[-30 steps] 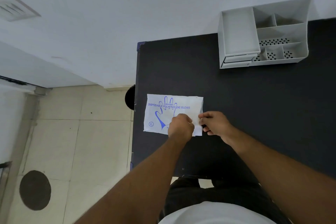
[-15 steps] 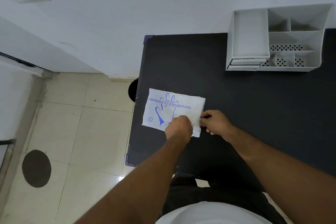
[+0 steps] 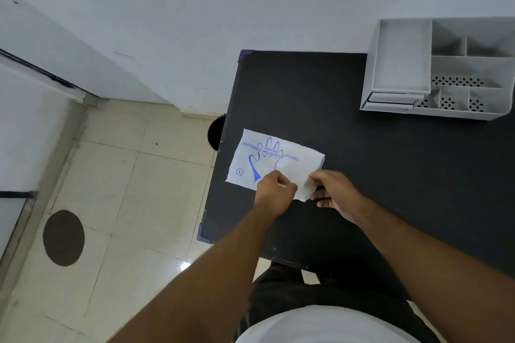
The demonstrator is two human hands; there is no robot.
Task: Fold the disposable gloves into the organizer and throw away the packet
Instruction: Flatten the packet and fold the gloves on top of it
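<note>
The packet [image 3: 267, 164] of disposable gloves lies flat near the left front edge of the black worktop [image 3: 390, 175], with its near right corner lifted a little; the white organizer [image 3: 401, 64] stands well apart, at the far right by the wall. It seems the step in hand is to open the packet at this corner; no glove is out yet.

What could go wrong: the thin film may tear too far or crooked if the two hands pull unevenly, and then the gloves inside could spill; the packet is also close to the worktop edge, so a strong pull toward the left could drag it over the edge to the floor; thin gloves can also cling together and come out in a bunch.

The left hand [image 3: 274, 192] is curled, knuckles up, its grip pinching the near edge of the packet; the right hand [image 3: 334, 192] comes from the right, thumb and forefinger pressed on the lifted corner, the other fingers loosely bent below; both forearms reach forward from the body.
</note>
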